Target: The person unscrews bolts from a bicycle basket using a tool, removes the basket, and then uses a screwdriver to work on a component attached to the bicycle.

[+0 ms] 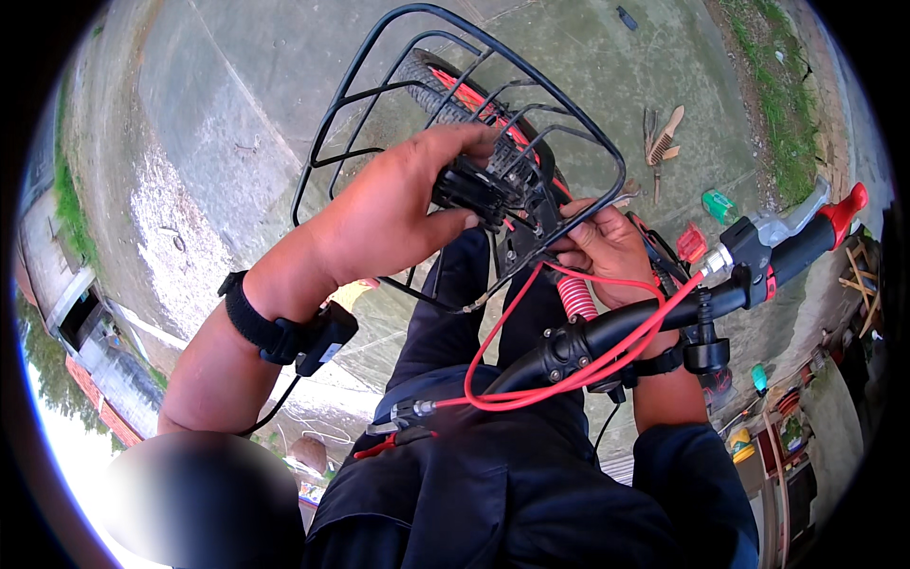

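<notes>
My left hand (389, 204) reaches in over a black wire bicycle basket (322, 142). Its thumb and fingers close around a dark, blocky black part (471, 192) whose kind I cannot make out, beside a black bracket (543, 204) at the bicycle's front. On the other side, my right hand (611, 251) has its fingers pinched at the near right rim of the basket, by that bracket; whatever is between the fingertips is hidden. Beyond the basket wires shows the front wheel (464, 90), with a knobbly tyre and red rim. Red cables (569, 398) loop near my right wrist.
The black handlebar (607, 337) crosses in front of my body, with a red-tipped brake lever (844, 209) at right. A wooden-handled wire brush (665, 133) and other tools lie on the concrete floor (284, 57). Green and red scraps (718, 206) lie nearby.
</notes>
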The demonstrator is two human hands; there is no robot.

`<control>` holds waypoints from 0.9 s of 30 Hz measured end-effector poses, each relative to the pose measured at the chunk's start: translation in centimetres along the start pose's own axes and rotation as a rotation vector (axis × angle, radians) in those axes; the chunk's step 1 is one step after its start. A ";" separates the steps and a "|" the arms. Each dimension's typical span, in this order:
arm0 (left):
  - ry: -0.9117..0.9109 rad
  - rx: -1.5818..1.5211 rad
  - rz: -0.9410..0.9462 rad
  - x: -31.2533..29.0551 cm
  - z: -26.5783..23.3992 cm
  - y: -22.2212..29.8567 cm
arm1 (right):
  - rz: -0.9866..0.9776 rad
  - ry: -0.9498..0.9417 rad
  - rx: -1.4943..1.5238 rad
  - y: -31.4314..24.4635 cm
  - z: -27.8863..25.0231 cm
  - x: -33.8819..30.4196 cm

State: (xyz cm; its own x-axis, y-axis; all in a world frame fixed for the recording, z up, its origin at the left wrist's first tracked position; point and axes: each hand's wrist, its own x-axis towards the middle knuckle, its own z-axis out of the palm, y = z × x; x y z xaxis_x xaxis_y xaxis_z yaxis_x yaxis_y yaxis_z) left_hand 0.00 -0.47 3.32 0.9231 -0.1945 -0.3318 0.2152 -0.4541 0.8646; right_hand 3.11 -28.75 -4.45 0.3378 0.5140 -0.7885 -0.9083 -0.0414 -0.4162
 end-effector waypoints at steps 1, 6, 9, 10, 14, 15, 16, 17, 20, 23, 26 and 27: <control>-0.014 0.058 0.013 -0.2 -0.1 -0.1 | -0.002 -0.005 0.006 0.0 -0.1 0.0; -0.073 0.254 0.041 -1.2 0.1 0.4 | -0.008 -0.014 0.019 0.1 -0.2 0.0; -0.086 0.349 0.092 -2.0 0.7 -0.4 | -0.002 0.010 0.005 -0.1 0.1 -0.1; -0.060 0.295 0.076 -1.9 0.7 -0.4 | -0.003 0.008 0.007 -0.1 0.1 -0.1; -0.094 -0.047 -0.282 -1.1 0.1 0.1 | 0.001 0.001 -0.001 -0.4 0.3 -0.2; -0.137 -0.164 -0.445 -0.7 -0.2 0.2 | 0.005 -0.001 -0.007 -0.5 0.3 -0.2; -0.134 -0.215 -0.408 -0.3 -0.3 0.1 | 0.000 0.003 -0.005 -0.6 0.4 -0.3; -0.202 -0.301 -0.551 0.1 -0.5 0.3 | -0.005 0.007 -0.003 -0.6 0.6 -0.3; -0.337 -0.532 -0.868 1.2 -1.0 1.2 | -0.007 0.008 0.009 -0.9 0.8 -0.4; -0.391 -0.574 -0.842 1.4 -1.0 0.1 | -0.008 0.017 0.009 -0.8 0.9 -0.4; -0.422 -0.403 -0.705 1.5 -1.0 0.5 | -0.011 0.015 0.016 -0.7 0.9 -0.4; -0.434 -0.337 -0.645 1.6 -1.0 0.4 | -0.013 0.011 0.021 -0.7 0.9 -0.4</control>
State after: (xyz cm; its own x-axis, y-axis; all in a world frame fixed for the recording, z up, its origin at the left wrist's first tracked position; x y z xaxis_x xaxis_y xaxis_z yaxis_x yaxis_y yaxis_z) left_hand 1.86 -0.11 3.56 0.3976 -0.3344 -0.8545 0.8046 -0.3206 0.4998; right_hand 3.40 -28.16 -3.43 0.3518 0.5049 -0.7883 -0.9089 -0.0171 -0.4166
